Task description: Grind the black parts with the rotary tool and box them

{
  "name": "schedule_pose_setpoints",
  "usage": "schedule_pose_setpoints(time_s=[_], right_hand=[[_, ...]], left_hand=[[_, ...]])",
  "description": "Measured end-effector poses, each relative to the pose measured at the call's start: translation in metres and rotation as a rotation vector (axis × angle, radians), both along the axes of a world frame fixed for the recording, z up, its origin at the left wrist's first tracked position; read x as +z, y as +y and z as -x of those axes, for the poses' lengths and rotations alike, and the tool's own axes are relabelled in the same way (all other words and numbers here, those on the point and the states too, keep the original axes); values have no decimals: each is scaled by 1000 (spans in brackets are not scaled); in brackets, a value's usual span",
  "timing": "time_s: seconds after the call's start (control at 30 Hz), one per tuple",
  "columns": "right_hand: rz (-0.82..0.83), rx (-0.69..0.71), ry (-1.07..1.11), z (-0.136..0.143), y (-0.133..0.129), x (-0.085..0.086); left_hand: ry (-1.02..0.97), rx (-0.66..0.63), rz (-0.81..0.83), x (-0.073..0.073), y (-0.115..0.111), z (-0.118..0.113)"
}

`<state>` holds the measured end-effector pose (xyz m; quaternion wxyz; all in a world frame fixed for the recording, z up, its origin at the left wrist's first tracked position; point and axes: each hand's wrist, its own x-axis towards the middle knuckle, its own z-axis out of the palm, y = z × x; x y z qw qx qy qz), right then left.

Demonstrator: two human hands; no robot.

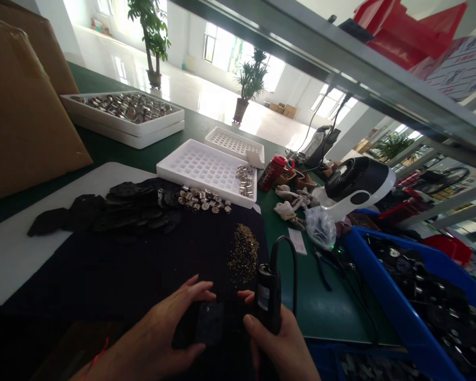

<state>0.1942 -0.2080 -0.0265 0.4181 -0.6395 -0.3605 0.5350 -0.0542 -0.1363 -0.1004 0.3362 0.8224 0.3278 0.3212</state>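
My right hand (283, 338) is wrapped around a black corded electric screwdriver (268, 296), its cable looping out of the top. In front of me, my left hand (166, 328) curves its thumb and fingers around the edge of a small dark plate (209, 323). Deep shadow hides the plate's lower side. Tiny brass-coloured screws (244, 251) lie scattered on the dark cloth (143, 275) beyond my hands. Further back are a pile of silvery metal cylinders (204, 200) and a heap of flat black parts (119, 209).
A white compartment tray (198, 159) holds some cylinders; a fuller white tray (135, 129) stands far left by a cardboard box (24, 106). At right are a red bottle (272, 173), a fan (355, 182), pliers (322, 270) and a blue bin (404, 301) of black parts. A metal shelf beam (325, 63) crosses overhead.
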Motion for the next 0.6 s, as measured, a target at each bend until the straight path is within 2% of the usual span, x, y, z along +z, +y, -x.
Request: schedule_pose_setpoints(time_s=[0.07,0.13,0.3,0.4,0.5,0.6], right_hand=[[-21,-54,5,-1,-1,7],[-93,-177,19,-2,0,17],[-550,-617,129,7,14,41],[-743,-796,155,19,27,48],[-824,-871,135,30,39,44],[-848,-864,126,38,45,37]], left_hand=[[-14,0,15,-4,-1,0],[-29,-2,30,-7,-2,1],[-29,8,56,-8,-2,1],[-26,15,45,-5,-2,1],[-12,16,40,0,-1,1],[14,16,27,5,-1,1]])
